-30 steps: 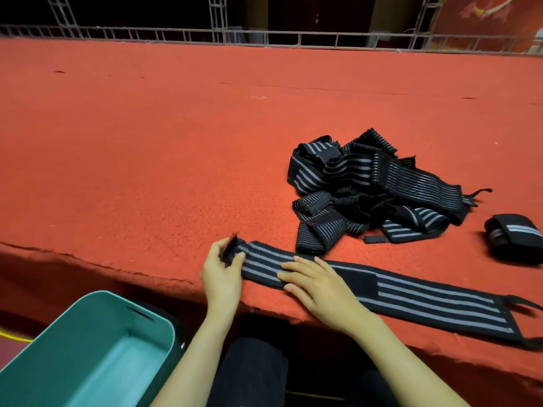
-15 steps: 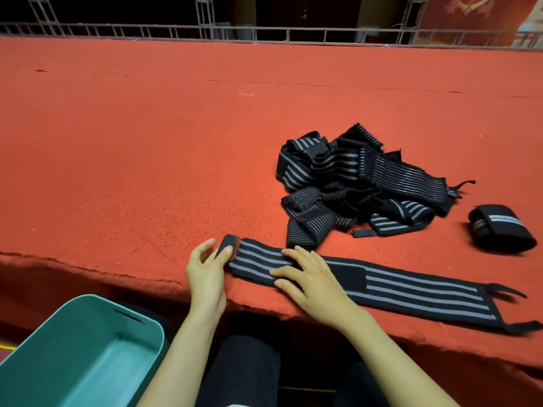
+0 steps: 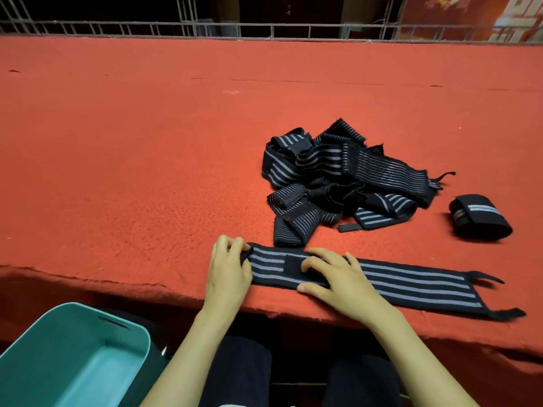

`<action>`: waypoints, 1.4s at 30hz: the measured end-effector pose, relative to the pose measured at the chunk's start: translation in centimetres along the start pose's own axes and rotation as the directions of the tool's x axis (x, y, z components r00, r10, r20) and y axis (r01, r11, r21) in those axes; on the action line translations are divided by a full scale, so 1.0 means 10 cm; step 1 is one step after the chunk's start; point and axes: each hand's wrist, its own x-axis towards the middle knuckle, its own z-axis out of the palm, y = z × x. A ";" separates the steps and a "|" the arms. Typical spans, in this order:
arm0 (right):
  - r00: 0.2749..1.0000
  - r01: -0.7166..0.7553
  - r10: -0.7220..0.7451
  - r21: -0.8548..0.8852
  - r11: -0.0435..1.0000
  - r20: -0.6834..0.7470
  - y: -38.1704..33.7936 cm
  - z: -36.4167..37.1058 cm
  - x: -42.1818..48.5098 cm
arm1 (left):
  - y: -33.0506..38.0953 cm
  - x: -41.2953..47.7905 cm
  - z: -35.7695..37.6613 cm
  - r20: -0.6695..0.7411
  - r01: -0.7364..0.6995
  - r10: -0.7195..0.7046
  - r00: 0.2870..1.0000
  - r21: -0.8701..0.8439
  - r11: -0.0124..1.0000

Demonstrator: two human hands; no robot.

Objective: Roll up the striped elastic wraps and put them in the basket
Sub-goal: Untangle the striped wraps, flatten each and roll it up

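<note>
Along the near edge of the red carpeted platform [image 3: 117,171] a striped wrap [image 3: 411,284] lies flat, the left hand [image 3: 229,273] gripping its folded left end, the right hand [image 3: 345,279] pressing it down, a tangled pile of wraps [image 3: 338,177] just behind.

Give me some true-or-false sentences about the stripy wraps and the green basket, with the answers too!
1. The basket has wraps in it. False: no wrap shows in the part of it that is in view.
2. The left hand grips one end of the flat wrap. True.
3. A rolled wrap lies to the right of the pile. True.
4. The right hand holds the rolled wrap. False: it presses on the flat wrap, apart from the rolled one.
</note>
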 end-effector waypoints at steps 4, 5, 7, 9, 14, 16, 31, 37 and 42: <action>0.999 -0.049 0.049 0.025 0.999 -0.004 0.22 -0.15 -0.12 | 0.03 -0.07 0.02 0.064 -0.042 0.040 0.997 0.025 0.999; 0.999 -0.048 0.048 0.028 0.998 -0.015 0.28 -0.17 -0.16 | 0.03 -0.06 0.03 0.068 -0.030 0.029 0.997 0.011 0.999; 0.998 -0.036 0.038 0.042 0.998 -0.050 0.38 -0.19 -0.22 | 0.03 -0.02 0.00 0.098 0.002 0.002 0.995 -0.041 0.999; 0.995 -0.020 0.026 0.059 0.998 -0.095 0.43 -0.17 -0.26 | 0.01 0.02 -0.05 0.139 0.060 -0.042 0.989 -0.124 0.990; 0.991 0.001 0.008 0.067 0.998 -0.136 0.45 -0.13 -0.28 | -0.03 0.03 -0.13 0.139 0.340 -0.324 0.936 -0.112 0.934; 0.992 0.000 0.008 0.061 0.998 -0.128 0.46 -0.12 -0.29 | -0.02 0.07 -0.13 0.156 0.368 -0.365 0.918 0.012 0.930; 0.990 -0.027 0.031 0.031 0.999 -0.140 0.47 -0.08 -0.31 | 0.40 -0.06 0.16 0.052 -0.090 0.088 0.995 0.024 0.996; 0.987 -0.026 0.032 0.037 0.999 -0.157 0.47 -0.07 -0.31 | 0.46 -0.05 0.19 0.237 -0.063 0.115 0.965 -0.218 0.974; 0.991 -0.003 0.009 0.046 0.999 -0.137 0.50 -0.10 -0.32 | 0.37 0.02 0.05 0.322 0.182 -0.079 0.943 -0.305 0.935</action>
